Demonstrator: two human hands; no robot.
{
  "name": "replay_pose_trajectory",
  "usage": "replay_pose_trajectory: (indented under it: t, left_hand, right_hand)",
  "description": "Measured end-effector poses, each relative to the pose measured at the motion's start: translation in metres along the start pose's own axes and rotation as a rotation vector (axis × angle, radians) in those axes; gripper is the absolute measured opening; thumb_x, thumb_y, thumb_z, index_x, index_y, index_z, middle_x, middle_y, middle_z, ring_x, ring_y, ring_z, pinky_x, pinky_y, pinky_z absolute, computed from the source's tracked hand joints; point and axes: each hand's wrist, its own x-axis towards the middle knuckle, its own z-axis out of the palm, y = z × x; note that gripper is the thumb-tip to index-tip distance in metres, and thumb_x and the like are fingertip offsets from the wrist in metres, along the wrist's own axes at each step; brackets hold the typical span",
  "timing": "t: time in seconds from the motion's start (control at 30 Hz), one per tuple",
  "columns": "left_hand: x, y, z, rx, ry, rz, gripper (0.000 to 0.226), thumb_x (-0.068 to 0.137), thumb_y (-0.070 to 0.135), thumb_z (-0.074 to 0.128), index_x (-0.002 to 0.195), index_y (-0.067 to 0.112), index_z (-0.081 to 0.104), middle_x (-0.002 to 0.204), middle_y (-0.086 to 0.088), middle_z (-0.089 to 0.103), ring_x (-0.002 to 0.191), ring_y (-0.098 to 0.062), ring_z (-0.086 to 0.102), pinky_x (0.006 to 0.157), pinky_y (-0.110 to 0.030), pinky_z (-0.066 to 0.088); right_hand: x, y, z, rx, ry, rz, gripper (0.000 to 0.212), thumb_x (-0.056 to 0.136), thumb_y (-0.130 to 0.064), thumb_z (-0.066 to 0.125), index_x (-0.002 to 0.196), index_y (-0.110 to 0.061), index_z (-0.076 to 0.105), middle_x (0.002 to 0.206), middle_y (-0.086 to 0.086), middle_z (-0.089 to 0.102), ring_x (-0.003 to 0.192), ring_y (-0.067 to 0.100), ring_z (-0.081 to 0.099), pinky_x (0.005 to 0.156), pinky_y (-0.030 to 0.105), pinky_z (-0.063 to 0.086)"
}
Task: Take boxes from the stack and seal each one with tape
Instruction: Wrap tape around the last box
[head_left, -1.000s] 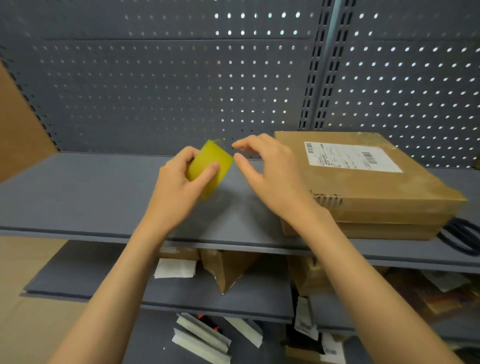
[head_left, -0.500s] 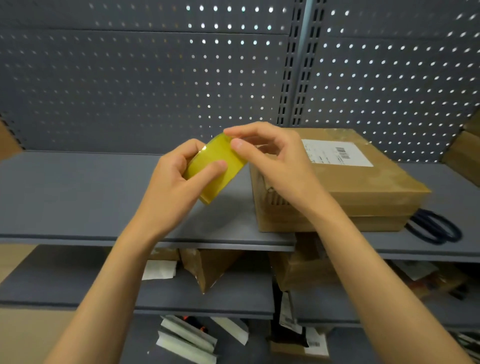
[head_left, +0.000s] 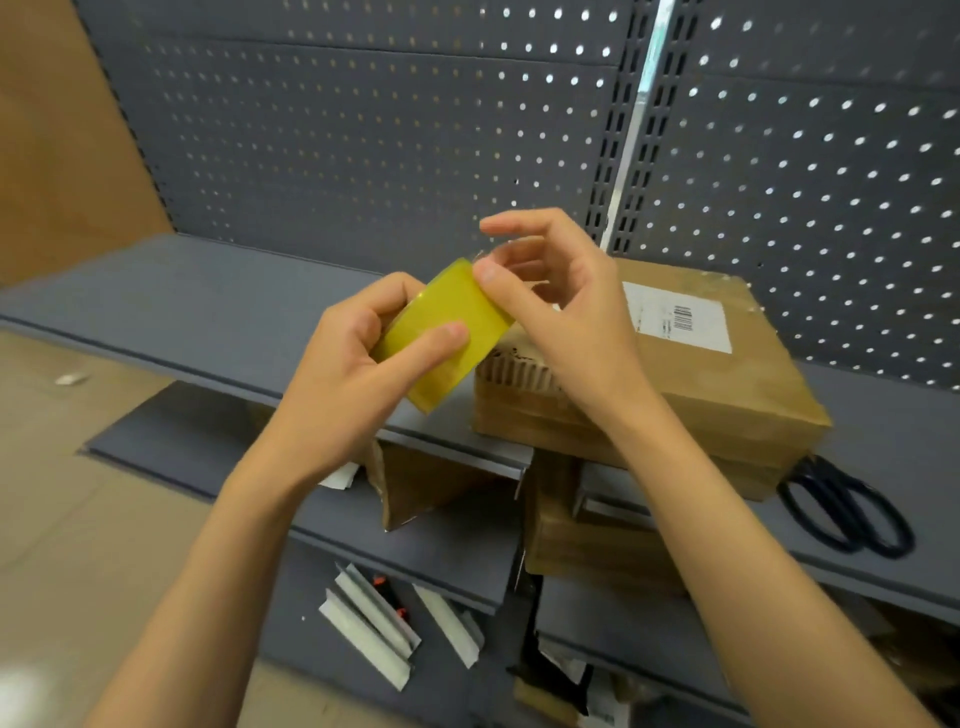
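A yellow roll of tape is held up in front of the grey shelf. My left hand grips the roll from the left, thumb across its face. My right hand pinches the roll's upper edge with thumb and fingertips, where a thin clear strip of tape lifts off. Behind my right hand a brown cardboard box with a white shipping label lies flat on the shelf, on top of another flat box.
Black scissors lie on the shelf right of the boxes. A perforated grey back panel rises behind. Lower shelves hold more cardboard boxes, paper and white folded strips. A brown board stands at the left.
My right hand came from just beside the roll to pinch its upper edge and lift a strip of tape. The view has tilted and shifted left.
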Motion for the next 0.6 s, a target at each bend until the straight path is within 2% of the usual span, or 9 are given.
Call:
replay_pose_trajectory:
  t: [0.17,0.4,0.53,0.6]
  left_hand:
    - [-0.021,0.012,0.015,0.035,0.040,-0.026,0.007,0.085,0.021,0.060,0.080,0.019,0.055,0.065,0.018,0.056,0.060,0.003,0.051,0.055,-0.009,0.040]
    - [-0.031,0.021,0.026,0.049,0.068,-0.059,0.010,0.084,0.022,0.061,0.080,0.016,0.055,0.065,0.015,0.055,0.059,0.002,0.050,0.054,-0.011,0.040]
    - [-0.033,0.021,0.027,0.062,0.055,-0.076,0.009,0.085,0.024,0.061,0.081,0.018,0.056,0.066,0.015,0.056,0.059,0.001,0.052,0.052,-0.012,0.041]
    - [-0.033,0.020,0.026,0.057,-0.008,-0.092,0.011,0.086,0.029,0.064,0.087,0.020,0.057,0.073,0.008,0.062,0.064,-0.005,0.060,0.054,-0.020,0.049]
  right_hand:
    - [-0.014,-0.003,-0.006,0.029,-0.030,-0.049,0.009,0.090,-0.008,0.063,0.095,-0.016,0.061,0.088,-0.009,0.063,0.086,0.003,0.060,0.076,0.024,0.049]
    - [-0.026,-0.002,-0.014,-0.123,-0.055,-0.091,0.009,0.092,-0.020,0.060,0.096,-0.021,0.068,0.092,-0.005,0.067,0.087,0.008,0.061,0.074,0.036,0.048]
    - [-0.025,-0.001,-0.018,-0.031,-0.115,0.014,0.005,0.090,-0.018,0.063,0.089,-0.018,0.067,0.090,-0.002,0.067,0.087,0.009,0.062,0.075,0.037,0.048]
    - [-0.024,0.000,-0.020,0.042,-0.110,0.061,0.006,0.089,-0.017,0.062,0.085,-0.020,0.065,0.086,-0.005,0.066,0.085,0.009,0.061,0.074,0.035,0.049]
